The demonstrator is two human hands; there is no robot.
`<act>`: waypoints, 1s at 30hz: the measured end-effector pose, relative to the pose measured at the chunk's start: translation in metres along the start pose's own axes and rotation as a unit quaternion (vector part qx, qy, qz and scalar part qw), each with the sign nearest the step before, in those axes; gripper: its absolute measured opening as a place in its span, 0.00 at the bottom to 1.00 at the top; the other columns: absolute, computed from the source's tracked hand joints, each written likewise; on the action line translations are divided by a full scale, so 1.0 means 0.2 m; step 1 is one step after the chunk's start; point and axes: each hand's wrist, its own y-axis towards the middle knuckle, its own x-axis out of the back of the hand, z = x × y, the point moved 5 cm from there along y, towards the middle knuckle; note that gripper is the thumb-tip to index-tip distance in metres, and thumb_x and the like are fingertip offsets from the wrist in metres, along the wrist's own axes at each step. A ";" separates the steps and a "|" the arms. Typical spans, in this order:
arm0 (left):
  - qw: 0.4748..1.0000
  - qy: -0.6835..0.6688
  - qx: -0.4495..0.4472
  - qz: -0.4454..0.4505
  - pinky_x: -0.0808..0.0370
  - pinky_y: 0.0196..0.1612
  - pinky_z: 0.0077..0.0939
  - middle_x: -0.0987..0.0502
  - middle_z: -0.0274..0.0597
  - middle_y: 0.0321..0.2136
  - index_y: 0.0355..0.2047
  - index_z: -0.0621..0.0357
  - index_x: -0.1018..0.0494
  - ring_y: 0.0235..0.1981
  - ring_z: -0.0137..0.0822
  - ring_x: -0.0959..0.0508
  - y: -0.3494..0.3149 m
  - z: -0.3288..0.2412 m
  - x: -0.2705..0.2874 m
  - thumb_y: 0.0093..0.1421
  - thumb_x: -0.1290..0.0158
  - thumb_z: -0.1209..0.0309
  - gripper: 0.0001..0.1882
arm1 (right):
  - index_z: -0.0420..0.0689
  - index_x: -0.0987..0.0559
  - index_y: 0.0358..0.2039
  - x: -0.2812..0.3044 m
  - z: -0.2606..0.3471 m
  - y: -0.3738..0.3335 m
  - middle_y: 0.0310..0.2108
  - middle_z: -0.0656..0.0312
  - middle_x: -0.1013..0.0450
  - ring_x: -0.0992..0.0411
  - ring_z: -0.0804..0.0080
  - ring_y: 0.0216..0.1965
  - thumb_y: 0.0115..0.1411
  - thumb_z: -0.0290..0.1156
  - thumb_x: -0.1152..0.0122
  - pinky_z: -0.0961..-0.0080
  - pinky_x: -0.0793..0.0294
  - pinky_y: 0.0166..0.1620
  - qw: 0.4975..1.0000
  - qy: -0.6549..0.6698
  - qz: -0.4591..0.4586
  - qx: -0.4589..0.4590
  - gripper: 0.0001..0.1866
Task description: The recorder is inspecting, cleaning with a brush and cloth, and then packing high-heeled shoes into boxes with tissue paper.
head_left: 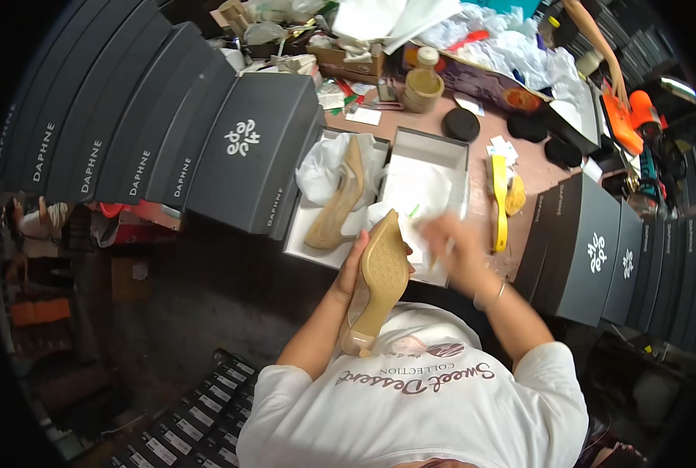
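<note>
My left hand (351,267) is wrapped around a tan high-heeled shoe (384,264), its patterned sole turned up and its heel toward my shirt. To the right of the shoe, my right hand (461,248) is smeared by motion; its fingers and anything in them cannot be made out. The matching tan shoe (337,209) lies in an open shoebox (307,251) on the left, beside crumpled white tissue paper (317,175). Against that box sits an open grey box half (466,168) with white paper inside.
Dark shoeboxes (258,156) stand in rows at left, more (590,249) at right. A yellow-handled brush (499,207) and a yellow sponge (516,195) lie on the table. Farther back are a jar (423,86), a round black pad (461,124) and another person's arm (598,43).
</note>
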 end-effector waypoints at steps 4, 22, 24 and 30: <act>0.969 0.208 -0.039 -0.126 0.29 0.53 0.29 0.31 0.48 0.52 0.64 0.62 0.47 0.48 0.35 0.26 0.01 0.11 -0.14 0.69 0.69 0.47 0.34 | 0.49 0.24 0.32 -0.11 0.12 -0.31 0.23 0.59 0.33 0.29 0.63 0.23 0.54 0.29 0.39 0.69 0.29 0.23 0.967 -0.189 0.024 0.172 0.05; 0.988 0.118 0.046 -0.082 0.29 0.53 0.36 0.29 0.48 0.49 0.61 0.57 0.42 0.49 0.38 0.26 -0.08 0.17 -0.14 0.68 0.71 0.43 0.34 | 0.46 0.29 0.28 -0.18 0.17 -0.14 0.24 0.57 0.29 0.27 0.55 0.23 0.53 0.31 0.43 0.63 0.28 0.23 0.957 -0.238 0.150 0.067 0.05; 0.980 0.097 -0.004 -0.172 0.29 0.52 0.34 0.29 0.46 0.49 0.62 0.54 0.42 0.48 0.37 0.26 -0.10 0.17 -0.15 0.66 0.71 0.39 0.37 | 0.46 0.29 0.28 -0.19 0.21 -0.20 0.25 0.58 0.29 0.27 0.57 0.23 0.52 0.32 0.44 0.65 0.28 0.22 0.950 -0.239 0.178 0.094 0.06; 0.992 0.080 0.014 -0.100 0.24 0.40 0.32 0.27 0.47 0.42 0.67 0.49 0.50 0.38 0.39 0.23 -0.07 0.21 -0.14 0.64 0.68 0.41 0.37 | 0.46 0.32 0.24 -0.14 0.17 -0.34 0.19 0.63 0.33 0.28 0.65 0.18 0.51 0.30 0.46 0.71 0.30 0.18 0.942 -0.248 0.173 0.147 0.05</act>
